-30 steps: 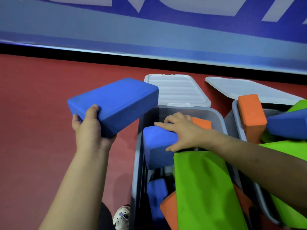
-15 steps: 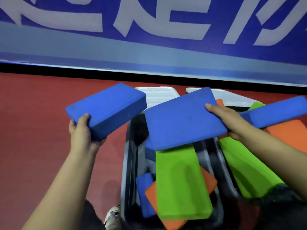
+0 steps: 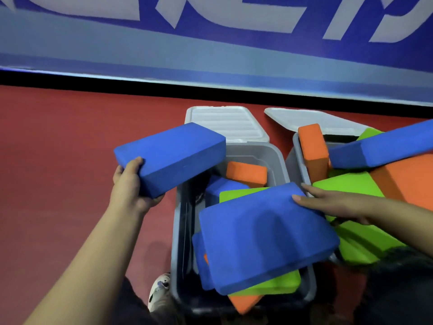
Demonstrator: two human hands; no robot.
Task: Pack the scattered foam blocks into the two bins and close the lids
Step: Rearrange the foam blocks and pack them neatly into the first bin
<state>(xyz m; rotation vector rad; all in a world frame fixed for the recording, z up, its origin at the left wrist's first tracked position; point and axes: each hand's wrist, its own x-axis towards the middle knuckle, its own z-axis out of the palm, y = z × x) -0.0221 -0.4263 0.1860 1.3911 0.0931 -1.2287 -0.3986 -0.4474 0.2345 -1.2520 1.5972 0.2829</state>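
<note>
Holding a thick blue rectangular foam block (image 3: 169, 158) in my left hand (image 3: 132, 186), I keep it above the red floor (image 3: 58, 160), just over the far left corner of the left grey plastic bin (image 3: 278, 160). This grip is clamped on the near end of the block, thumb on top and the other fingers curled under it. My right hand (image 3: 328, 204) rests with straight fingers on the far right edge of a wide flat blue foam slab (image 3: 264, 240), which lies tilted on top of a green foam slab (image 3: 274, 285) and orange foam pieces (image 3: 246, 173) inside the same bin; whether the thumb goes under the slab I cannot tell.

My worry is the height of the pile. The slab sits crooked and seems to rise above the rim, so the white ribbed lid (image 3: 225, 124) lying on the floor behind the bin may not close if I add the thick block on top. Pushing the slab down from one edge only could tip it out toward the near edge. The right grey bin (image 3: 296, 146) looks even worse: a long blue foam piece (image 3: 379, 148) and an upright orange foam block (image 3: 312, 146) stick out over its rim, and its own white lid (image 3: 309, 118) lies behind it. These may fall out if I bump them.
</note>
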